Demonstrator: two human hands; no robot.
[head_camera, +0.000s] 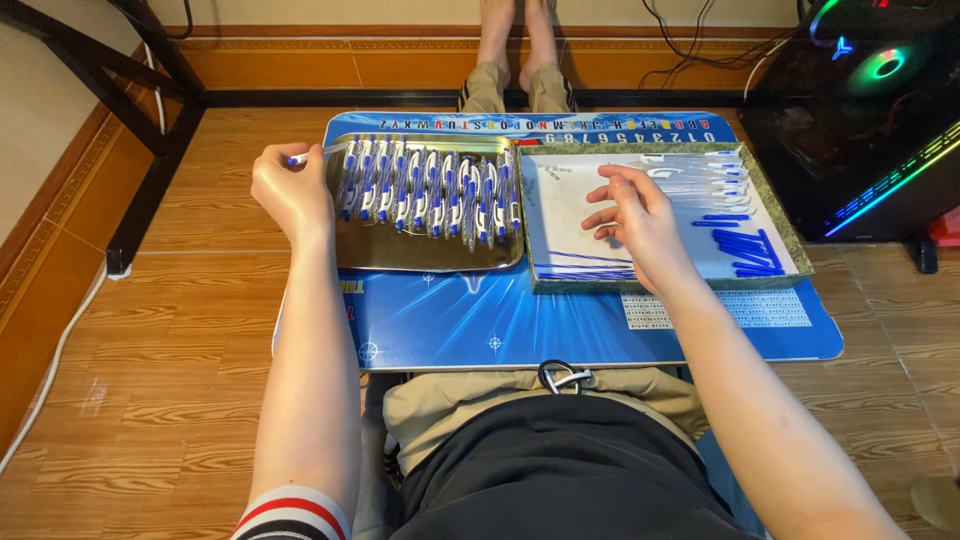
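- The left hand (290, 185) is closed around a pen (318, 153), white with a blue tip, held at the left rim of the metal tray (430, 255).
- The pen's far end reaches over the tray's top-left corner.
- In the tray lies 1 row of finished pens (430, 190), white and blue, side by side and touching.
- The right hand (635, 220) is open, fingers spread and slightly curled, holding nothing that shows; its fingertips (600, 205) rest on or just over the white sheet in the flat box (790, 235).
- Just beyond that hand lie clear barrels (700, 175); blue refills (745, 245) lie to its right and along the box's near edge.
- Tray and box sit side by side, touching, on a blue desk (500, 325) over the person's lap.
- A lit computer case (870, 110) stands on the wood floor (200, 330) to the right.
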